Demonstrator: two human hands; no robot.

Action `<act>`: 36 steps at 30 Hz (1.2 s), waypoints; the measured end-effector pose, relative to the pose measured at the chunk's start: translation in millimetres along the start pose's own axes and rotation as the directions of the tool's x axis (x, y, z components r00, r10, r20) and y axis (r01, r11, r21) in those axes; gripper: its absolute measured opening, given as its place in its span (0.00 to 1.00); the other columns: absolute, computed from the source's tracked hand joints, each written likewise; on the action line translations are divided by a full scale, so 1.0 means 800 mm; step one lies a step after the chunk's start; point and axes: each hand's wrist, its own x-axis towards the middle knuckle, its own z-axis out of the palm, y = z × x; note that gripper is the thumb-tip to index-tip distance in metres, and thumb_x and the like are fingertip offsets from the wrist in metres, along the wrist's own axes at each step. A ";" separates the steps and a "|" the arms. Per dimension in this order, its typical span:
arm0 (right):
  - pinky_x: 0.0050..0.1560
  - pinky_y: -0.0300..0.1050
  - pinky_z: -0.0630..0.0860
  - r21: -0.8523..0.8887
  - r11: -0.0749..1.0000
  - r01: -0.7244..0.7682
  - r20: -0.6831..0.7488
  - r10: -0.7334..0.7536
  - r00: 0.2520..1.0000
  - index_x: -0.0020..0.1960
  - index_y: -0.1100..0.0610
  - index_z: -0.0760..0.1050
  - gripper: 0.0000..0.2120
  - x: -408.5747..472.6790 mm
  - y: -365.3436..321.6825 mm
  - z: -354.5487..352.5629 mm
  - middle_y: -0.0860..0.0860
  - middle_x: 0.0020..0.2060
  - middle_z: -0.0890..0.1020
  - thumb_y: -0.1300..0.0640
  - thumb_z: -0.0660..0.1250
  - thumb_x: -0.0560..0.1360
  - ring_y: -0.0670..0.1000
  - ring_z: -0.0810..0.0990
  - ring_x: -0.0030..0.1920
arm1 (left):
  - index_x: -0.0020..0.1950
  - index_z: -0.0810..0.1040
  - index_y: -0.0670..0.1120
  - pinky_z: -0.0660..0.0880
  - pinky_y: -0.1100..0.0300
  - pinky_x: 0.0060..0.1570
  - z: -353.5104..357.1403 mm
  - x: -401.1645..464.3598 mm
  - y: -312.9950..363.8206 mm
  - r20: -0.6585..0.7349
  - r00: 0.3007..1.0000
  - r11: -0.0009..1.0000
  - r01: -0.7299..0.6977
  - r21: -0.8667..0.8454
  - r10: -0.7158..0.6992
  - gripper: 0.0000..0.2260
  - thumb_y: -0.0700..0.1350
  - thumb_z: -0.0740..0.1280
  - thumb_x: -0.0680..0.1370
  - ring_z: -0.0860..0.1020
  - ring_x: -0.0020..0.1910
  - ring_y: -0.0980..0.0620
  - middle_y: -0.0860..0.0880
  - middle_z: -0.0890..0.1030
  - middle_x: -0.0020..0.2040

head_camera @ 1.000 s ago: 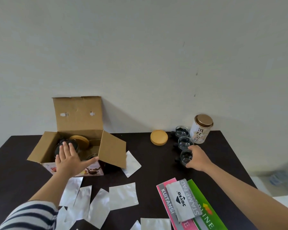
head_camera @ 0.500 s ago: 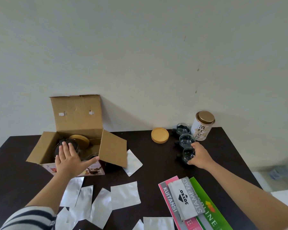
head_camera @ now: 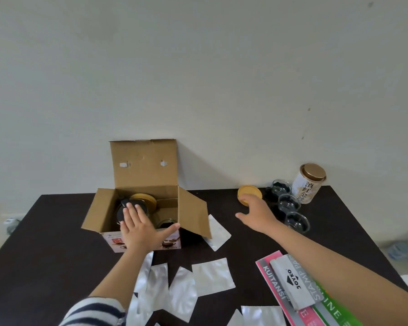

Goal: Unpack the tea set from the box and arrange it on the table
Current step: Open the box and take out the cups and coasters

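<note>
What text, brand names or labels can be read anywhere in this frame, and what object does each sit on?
"JOYKO" and "STAMP PA...", cut off: grey stamp pad box.
"KUITANSI": pink booklet beneath it.
"...INE", partial: green booklet.
"滇红金丝", vertical Chinese characters, roughly legible: white tea tin.
Print on the front of the cardboard box, beside the left hand: too small and blurred to read.
</note>
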 end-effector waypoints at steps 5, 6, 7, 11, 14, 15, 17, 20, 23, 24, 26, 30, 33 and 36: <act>0.61 0.42 0.71 0.121 0.981 0.153 0.062 -0.161 0.985 0.68 0.59 0.71 0.24 0.031 -0.149 0.057 0.53 0.64 0.77 0.54 0.70 0.75 0.50 0.75 0.64 | 0.76 0.36 0.39 0.44 0.44 0.73 -0.008 0.006 -0.009 0.049 0.997 0.996 -0.054 -0.078 0.058 0.66 0.84 0.47 0.53 0.37 0.75 0.41 0.39 0.36 0.76; 0.60 0.42 0.72 0.125 0.979 0.159 0.103 -0.172 0.980 0.68 0.59 0.71 0.23 0.039 -0.173 0.068 0.53 0.63 0.77 0.54 0.70 0.75 0.50 0.76 0.63 | 0.76 0.38 0.40 0.45 0.43 0.72 -0.011 0.009 -0.013 0.060 0.995 0.994 -0.080 -0.078 0.084 0.66 0.84 0.49 0.54 0.38 0.75 0.41 0.39 0.37 0.76; 0.60 0.42 0.72 0.127 0.981 0.150 0.152 -0.168 0.974 0.68 0.59 0.71 0.23 0.049 -0.193 0.081 0.53 0.63 0.77 0.54 0.70 0.75 0.51 0.76 0.62 | 0.76 0.40 0.40 0.45 0.42 0.72 -0.015 0.012 -0.019 0.069 0.991 0.992 -0.111 -0.061 0.115 0.64 0.84 0.50 0.55 0.40 0.76 0.40 0.39 0.39 0.77; 0.57 0.50 0.77 -0.094 0.988 0.125 0.358 -0.083 0.930 0.63 0.57 0.74 0.18 0.082 -0.243 0.129 0.54 0.57 0.80 0.54 0.69 0.75 0.53 0.80 0.55 | 0.78 0.45 0.46 0.43 0.38 0.70 -0.032 0.029 -0.058 0.080 0.960 0.958 -0.276 0.081 0.270 0.59 0.82 0.45 0.56 0.48 0.76 0.41 0.43 0.45 0.78; 0.45 0.47 0.77 -0.379 0.910 0.168 0.510 0.054 0.859 0.58 0.61 0.75 0.13 0.091 -0.255 0.155 0.57 0.52 0.79 0.58 0.67 0.75 0.57 0.80 0.50 | 0.77 0.41 0.50 0.40 0.35 0.69 -0.031 0.041 -0.093 0.099 0.916 0.908 -0.399 0.124 0.389 0.53 0.80 0.45 0.60 0.45 0.76 0.43 0.46 0.43 0.78; 0.43 0.47 0.76 -0.440 0.880 0.181 0.545 0.101 0.833 0.58 0.61 0.74 0.14 0.092 -0.256 0.162 0.57 0.51 0.79 0.57 0.67 0.75 0.56 0.79 0.48 | 0.77 0.40 0.51 0.40 0.35 0.69 -0.028 0.043 -0.100 0.108 0.902 0.894 -0.430 0.126 0.419 0.51 0.79 0.46 0.62 0.43 0.76 0.44 0.47 0.41 0.78; 0.44 0.46 0.75 -0.513 0.834 0.206 0.587 0.165 0.792 0.57 0.60 0.75 0.15 0.094 -0.258 0.173 0.57 0.49 0.79 0.54 0.68 0.74 0.55 0.77 0.45 | 0.77 0.38 0.51 0.40 0.37 0.70 -0.023 0.045 -0.107 0.107 0.883 0.874 -0.468 0.128 0.457 0.50 0.78 0.49 0.65 0.39 0.76 0.45 0.47 0.40 0.78; 0.42 0.46 0.73 -0.545 0.807 0.226 0.610 0.196 0.768 0.55 0.61 0.76 0.14 0.094 -0.261 0.183 0.55 0.44 0.78 0.52 0.68 0.75 0.52 0.75 0.39 | 0.77 0.37 0.50 0.41 0.39 0.71 -0.021 0.048 -0.107 0.090 0.873 0.864 -0.487 0.129 0.479 0.48 0.75 0.54 0.69 0.38 0.76 0.44 0.46 0.39 0.78; 0.40 0.45 0.72 -0.560 0.786 0.261 0.592 0.160 0.790 0.52 0.59 0.77 0.11 0.091 -0.261 0.189 0.52 0.38 0.76 0.52 0.67 0.75 0.52 0.75 0.38 | 0.77 0.38 0.49 0.41 0.39 0.71 -0.019 0.048 -0.108 0.070 0.869 0.860 -0.495 0.124 0.490 0.48 0.74 0.56 0.69 0.39 0.76 0.44 0.45 0.39 0.78; 0.39 0.45 0.72 -0.559 0.786 0.263 0.579 0.142 0.803 0.50 0.58 0.77 0.10 0.091 -0.260 0.190 0.52 0.36 0.76 0.52 0.68 0.74 0.52 0.76 0.38 | 0.77 0.38 0.49 0.41 0.39 0.71 -0.018 0.048 -0.108 0.066 0.868 0.860 -0.496 0.120 0.491 0.48 0.74 0.56 0.69 0.39 0.76 0.44 0.45 0.40 0.78; 0.36 0.44 0.72 -0.550 0.795 0.255 0.541 0.107 0.834 0.47 0.57 0.77 0.10 0.091 -0.260 0.191 0.51 0.35 0.76 0.50 0.70 0.73 0.51 0.76 0.37 | 0.77 0.38 0.49 0.41 0.39 0.71 -0.018 0.049 -0.109 0.061 0.869 0.862 -0.495 0.114 0.491 0.48 0.74 0.56 0.69 0.39 0.76 0.44 0.45 0.40 0.78; 0.32 0.42 0.73 -0.477 0.856 0.198 0.459 0.050 0.887 0.48 0.59 0.76 0.16 0.092 -0.268 0.170 0.53 0.40 0.79 0.48 0.74 0.69 0.52 0.78 0.37 | 0.77 0.38 0.50 0.41 0.39 0.71 -0.018 0.049 -0.109 0.073 0.875 0.868 -0.484 0.110 0.479 0.49 0.74 0.56 0.69 0.39 0.76 0.44 0.46 0.40 0.78; 0.34 0.43 0.74 -0.379 0.912 0.156 0.348 -0.016 0.937 0.50 0.58 0.75 0.19 0.091 -0.273 0.144 0.54 0.44 0.80 0.47 0.73 0.67 0.53 0.80 0.42 | 0.77 0.38 0.50 0.42 0.39 0.71 -0.018 0.051 -0.110 0.085 0.879 0.873 -0.476 0.104 0.469 0.52 0.78 0.54 0.65 0.39 0.76 0.45 0.47 0.40 0.78; 0.43 0.47 0.80 -0.256 0.956 0.141 0.232 -0.080 0.969 0.50 0.57 0.76 0.21 0.080 -0.266 0.116 0.53 0.44 0.80 0.45 0.73 0.65 0.53 0.79 0.45 | 0.77 0.38 0.50 0.42 0.38 0.71 -0.020 0.052 -0.110 0.114 0.884 0.882 -0.464 0.087 0.454 0.61 0.83 0.45 0.52 0.40 0.76 0.45 0.47 0.40 0.78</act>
